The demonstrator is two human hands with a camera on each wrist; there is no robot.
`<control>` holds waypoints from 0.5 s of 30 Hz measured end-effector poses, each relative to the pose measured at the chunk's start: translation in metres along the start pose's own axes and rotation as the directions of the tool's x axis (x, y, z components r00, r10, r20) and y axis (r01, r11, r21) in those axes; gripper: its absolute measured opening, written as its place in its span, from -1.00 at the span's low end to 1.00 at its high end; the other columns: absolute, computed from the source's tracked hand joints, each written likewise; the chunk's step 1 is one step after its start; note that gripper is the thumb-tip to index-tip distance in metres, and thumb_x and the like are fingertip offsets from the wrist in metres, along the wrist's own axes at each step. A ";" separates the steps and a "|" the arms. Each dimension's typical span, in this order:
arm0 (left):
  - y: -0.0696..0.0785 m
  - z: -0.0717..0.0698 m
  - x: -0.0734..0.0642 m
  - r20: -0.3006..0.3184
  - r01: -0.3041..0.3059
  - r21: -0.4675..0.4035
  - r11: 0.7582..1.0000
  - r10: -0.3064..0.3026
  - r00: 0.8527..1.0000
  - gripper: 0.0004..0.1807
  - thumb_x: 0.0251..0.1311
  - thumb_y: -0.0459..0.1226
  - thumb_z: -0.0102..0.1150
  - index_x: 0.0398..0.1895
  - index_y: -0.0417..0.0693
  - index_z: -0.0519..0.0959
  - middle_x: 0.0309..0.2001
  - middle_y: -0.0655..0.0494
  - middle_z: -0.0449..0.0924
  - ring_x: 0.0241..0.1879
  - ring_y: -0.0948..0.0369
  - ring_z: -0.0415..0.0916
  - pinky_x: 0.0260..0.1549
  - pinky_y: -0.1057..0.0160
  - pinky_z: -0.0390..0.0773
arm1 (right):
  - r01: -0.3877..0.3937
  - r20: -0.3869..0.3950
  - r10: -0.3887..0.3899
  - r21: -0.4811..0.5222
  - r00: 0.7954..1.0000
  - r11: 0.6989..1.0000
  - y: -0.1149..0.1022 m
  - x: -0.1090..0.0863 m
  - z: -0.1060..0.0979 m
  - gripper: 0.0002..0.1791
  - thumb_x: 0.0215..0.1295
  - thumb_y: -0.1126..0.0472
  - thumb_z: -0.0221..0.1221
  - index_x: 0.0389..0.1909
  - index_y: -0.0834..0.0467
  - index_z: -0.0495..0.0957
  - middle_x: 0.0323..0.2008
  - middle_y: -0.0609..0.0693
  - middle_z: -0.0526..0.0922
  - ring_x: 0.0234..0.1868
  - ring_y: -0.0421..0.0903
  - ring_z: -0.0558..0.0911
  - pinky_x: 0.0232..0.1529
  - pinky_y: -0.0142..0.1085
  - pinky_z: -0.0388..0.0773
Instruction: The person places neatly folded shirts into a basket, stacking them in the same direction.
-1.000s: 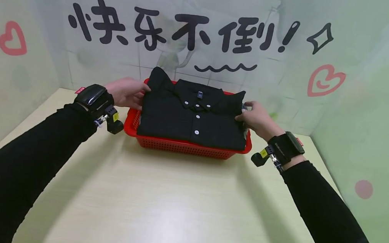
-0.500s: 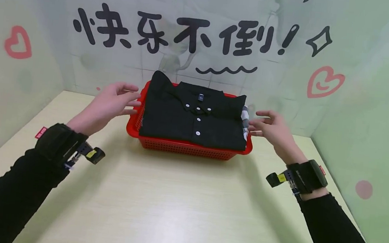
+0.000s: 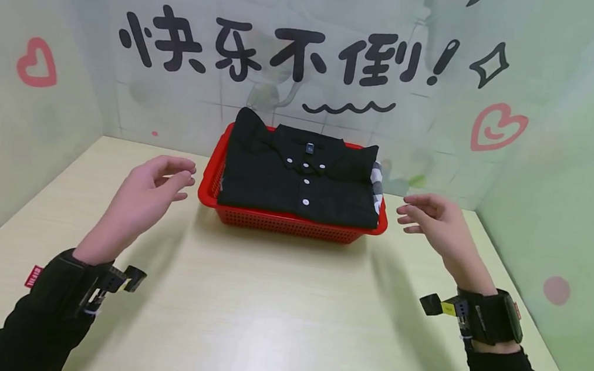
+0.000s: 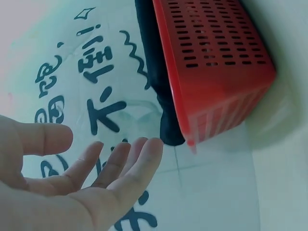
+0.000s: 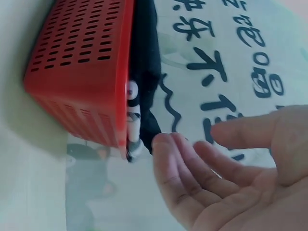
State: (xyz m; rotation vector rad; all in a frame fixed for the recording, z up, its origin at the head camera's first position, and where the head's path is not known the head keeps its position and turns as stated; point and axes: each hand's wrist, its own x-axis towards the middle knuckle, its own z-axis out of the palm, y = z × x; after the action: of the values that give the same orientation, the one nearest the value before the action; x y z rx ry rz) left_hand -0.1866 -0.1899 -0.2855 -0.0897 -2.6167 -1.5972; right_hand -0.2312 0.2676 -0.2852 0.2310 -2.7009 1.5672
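A folded black shirt (image 3: 271, 177) with white buttons and a small collar label lies on top in a red plastic basket (image 3: 283, 224). Black-and-white patterned cloth (image 3: 377, 184) peeks out beneath it at the basket's right end. My left hand (image 3: 142, 198) hovers left of the basket, fingers loosely bent and holding nothing. On the other side, my right hand (image 3: 438, 230) is off the basket's right end, relaxed and holding nothing. The wrist views show the perforated basket wall (image 4: 211, 38) beyond the left fingers and the patterned cloth (image 5: 134, 120) beyond the right ones.
The basket stands at the back of a pale wooden table (image 3: 264, 312). Behind it hangs a printed wall sheet (image 3: 297, 56) with black lettering, and a green side panel (image 3: 566, 203) borders the table on the right. Each wrist carries a black strap with a small camera.
Both hands have let go of the shirt's sides and drawn back, outward and toward the body. The shirt stays lying in the basket, and the patterned cloth at the right now shows more.
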 end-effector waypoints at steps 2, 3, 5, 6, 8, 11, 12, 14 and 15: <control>-0.001 0.000 -0.003 -0.018 -0.021 0.026 0.999 0.022 1.000 -0.50 0.50 -0.06 -0.11 0.34 -0.17 0.36 0.24 -0.15 0.40 0.09 -0.09 0.50 0.09 -0.13 0.45 | -0.002 -0.009 0.002 -0.054 1.000 0.999 0.004 -0.009 -0.003 -0.58 0.48 0.13 0.11 0.15 0.38 0.43 -0.04 0.24 0.62 -0.19 -0.15 0.68 -0.17 -0.31 0.64; -0.001 0.000 -0.004 -0.028 -0.033 0.043 0.999 0.035 0.999 -0.50 0.50 -0.05 -0.12 0.32 -0.17 0.38 0.24 -0.14 0.41 0.09 -0.10 0.50 0.07 -0.14 0.45 | -0.004 -0.015 0.003 -0.085 1.000 0.996 0.006 -0.014 -0.005 -0.59 0.48 0.13 0.10 0.13 0.37 0.45 -0.04 0.23 0.63 -0.19 -0.15 0.67 -0.18 -0.32 0.64; 0.000 0.000 -0.005 -0.049 -0.060 0.083 0.995 0.064 0.997 -0.52 0.50 -0.04 -0.13 0.29 -0.14 0.42 0.22 -0.13 0.44 0.10 -0.11 0.49 0.03 -0.16 0.45 | -0.005 -0.023 0.001 -0.171 1.000 0.985 0.011 -0.023 -0.009 -0.61 0.49 0.12 0.08 0.11 0.35 0.48 -0.05 0.23 0.63 -0.19 -0.13 0.66 -0.21 -0.34 0.64; 0.000 0.000 -0.004 -0.059 -0.075 0.106 0.992 0.082 0.995 -0.53 0.49 -0.05 -0.13 0.27 -0.14 0.44 0.21 -0.12 0.45 0.11 -0.11 0.47 0.02 -0.16 0.45 | -0.001 -0.027 -0.006 -0.223 1.000 0.975 0.014 -0.027 -0.012 -0.62 0.50 0.11 0.07 0.10 0.34 0.49 -0.06 0.21 0.63 -0.19 -0.10 0.65 -0.23 -0.34 0.63; 0.000 0.000 -0.004 -0.075 -0.107 0.143 0.984 0.118 0.990 -0.56 0.50 -0.08 -0.13 0.24 -0.15 0.47 0.20 -0.12 0.46 0.14 -0.11 0.44 0.04 -0.17 0.45 | 0.019 -0.034 -0.032 -0.336 0.999 0.942 0.019 -0.033 -0.016 -0.63 0.51 0.09 0.05 0.09 0.31 0.52 -0.08 0.20 0.64 -0.17 0.00 0.64 -0.22 -0.27 0.62; -0.002 0.001 -0.002 -0.092 -0.163 0.223 0.961 0.187 0.978 -0.61 0.49 -0.17 -0.11 0.19 -0.22 0.49 0.16 -0.15 0.48 0.12 -0.13 0.43 0.05 -0.18 0.45 | 0.053 -0.048 -0.086 -0.468 0.995 0.882 0.025 -0.037 -0.022 -0.62 0.50 0.08 0.03 0.09 0.30 0.53 -0.09 0.23 0.63 -0.12 0.15 0.61 -0.19 -0.08 0.57; -0.003 0.002 -0.001 -0.094 -0.182 0.260 0.948 0.213 0.973 -0.63 0.48 -0.21 -0.09 0.17 -0.25 0.50 0.14 -0.17 0.48 0.11 -0.14 0.42 0.04 -0.19 0.45 | 0.063 -0.055 -0.104 -0.498 0.993 0.865 0.027 -0.037 -0.024 -0.61 0.50 0.09 0.03 0.09 0.32 0.52 -0.08 0.25 0.62 -0.11 0.19 0.60 -0.19 -0.02 0.54; -0.006 0.005 0.001 -0.104 -0.228 0.351 0.908 0.280 0.954 -0.68 0.45 -0.27 -0.04 0.11 -0.29 0.52 0.11 -0.21 0.48 0.08 -0.16 0.41 0.02 -0.20 0.45 | 0.073 -0.076 -0.135 -0.536 0.988 0.841 0.030 -0.035 -0.025 -0.61 0.50 0.13 0.02 0.09 0.36 0.51 -0.08 0.31 0.61 -0.09 0.24 0.58 -0.18 0.07 0.50; -0.008 0.007 0.002 -0.109 -0.245 0.397 0.884 0.310 0.944 -0.70 0.43 -0.30 -0.01 0.09 -0.31 0.53 0.09 -0.23 0.48 0.07 -0.17 0.41 0.01 -0.21 0.46 | 0.073 -0.086 -0.142 -0.545 0.986 0.835 0.031 -0.034 -0.025 -0.61 0.50 0.15 0.01 0.08 0.39 0.50 -0.08 0.34 0.60 -0.10 0.26 0.58 -0.18 0.10 0.49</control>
State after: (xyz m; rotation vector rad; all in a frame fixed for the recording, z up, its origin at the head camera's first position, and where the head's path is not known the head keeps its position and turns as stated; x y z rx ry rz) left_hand -0.1896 -0.1875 -0.2951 -0.2791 -2.5803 -0.9446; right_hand -0.2030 0.3086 -0.3025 0.2549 -2.8291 0.7065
